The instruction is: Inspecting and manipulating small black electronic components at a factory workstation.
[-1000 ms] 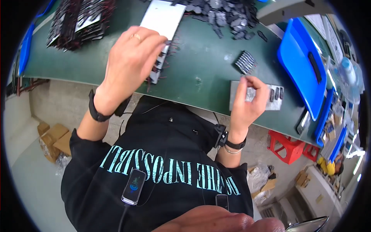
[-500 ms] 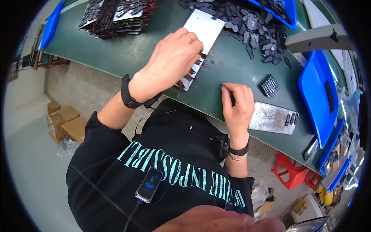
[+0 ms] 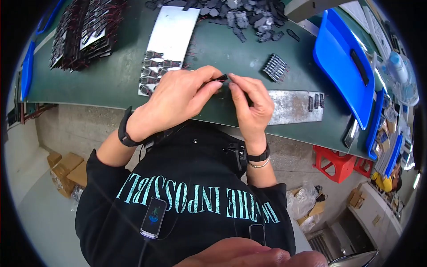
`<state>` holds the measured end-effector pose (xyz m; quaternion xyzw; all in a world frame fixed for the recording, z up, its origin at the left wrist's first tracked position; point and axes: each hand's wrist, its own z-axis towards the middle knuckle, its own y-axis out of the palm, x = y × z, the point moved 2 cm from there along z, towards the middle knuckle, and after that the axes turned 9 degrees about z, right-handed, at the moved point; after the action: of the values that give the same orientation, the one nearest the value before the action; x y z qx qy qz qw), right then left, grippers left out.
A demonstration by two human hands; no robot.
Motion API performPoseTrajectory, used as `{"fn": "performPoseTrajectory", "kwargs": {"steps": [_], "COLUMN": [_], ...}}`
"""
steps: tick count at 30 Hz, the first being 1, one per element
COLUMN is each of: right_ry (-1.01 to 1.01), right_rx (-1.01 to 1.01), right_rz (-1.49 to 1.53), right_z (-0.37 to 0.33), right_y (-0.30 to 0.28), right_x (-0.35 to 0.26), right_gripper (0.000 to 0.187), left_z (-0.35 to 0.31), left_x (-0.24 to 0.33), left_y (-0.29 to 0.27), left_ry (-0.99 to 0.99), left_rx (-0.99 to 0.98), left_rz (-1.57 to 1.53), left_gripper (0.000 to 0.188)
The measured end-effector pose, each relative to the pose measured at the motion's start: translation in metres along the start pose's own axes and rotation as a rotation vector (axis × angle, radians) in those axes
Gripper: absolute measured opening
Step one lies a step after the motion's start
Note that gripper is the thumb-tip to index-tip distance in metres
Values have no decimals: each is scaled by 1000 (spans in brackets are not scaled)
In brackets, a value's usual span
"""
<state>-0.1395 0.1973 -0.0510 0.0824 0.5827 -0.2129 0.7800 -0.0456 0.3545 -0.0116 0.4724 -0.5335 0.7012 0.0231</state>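
Note:
My left hand (image 3: 178,100) and my right hand (image 3: 251,107) meet over the near edge of the green worktable (image 3: 111,78). Both pinch one small flat black part (image 3: 221,78) between thumb and fingertips. Just left of my left hand, a light metal plate (image 3: 171,33) carries rows of small black parts (image 3: 151,73) at its near end. To the right of my right hand lies a long worn metal strip (image 3: 293,107) with three small black parts (image 3: 316,102) on its far end.
A pile of loose black parts (image 3: 240,15) lies at the table's far side, a tidy bundle of them (image 3: 275,67) nearer. Stacked black parts (image 3: 82,33) fill the far left. Blue bins (image 3: 342,62) stand right. A red stool (image 3: 336,162) and cardboard boxes (image 3: 66,171) sit on the floor.
My left hand left the light plate and came toward the right hand. My right hand lifted off the table. Both now hold one small black part between them.

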Motion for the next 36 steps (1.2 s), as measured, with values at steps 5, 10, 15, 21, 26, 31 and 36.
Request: {"fn": "performPoseTrajectory", "kwargs": {"steps": [5, 10, 15, 21, 26, 31, 36], "right_ry": [-51, -58, 5, 69, 190, 315, 370], "right_rx": [5, 10, -13, -15, -19, -54, -54], "right_rz": [-71, -150, -98, -8, 178, 372, 526], "right_z": [2, 0, 1, 2, 2, 0, -1], "right_y": [-3, 3, 4, 0, -1, -3, -9], "right_x": [2, 4, 6, 11, 10, 12, 12], "right_gripper": [9, 4, 4, 6, 5, 9, 9], "left_z": [5, 2, 0, 2, 6, 11, 21], "left_x": [7, 2, -1, 4, 2, 6, 7], "left_y": [-1, 2, 6, 5, 13, 15, -2], "left_ry": [-114, -25, -129, -243, -277, -195, 5], "left_rx": [-138, -76, -98, -135, -97, -9, -125], "left_rz": [-248, -152, -224, -297, -387, -260, -143], "left_gripper": [21, 22, 22, 21, 19, 18, 19]}}
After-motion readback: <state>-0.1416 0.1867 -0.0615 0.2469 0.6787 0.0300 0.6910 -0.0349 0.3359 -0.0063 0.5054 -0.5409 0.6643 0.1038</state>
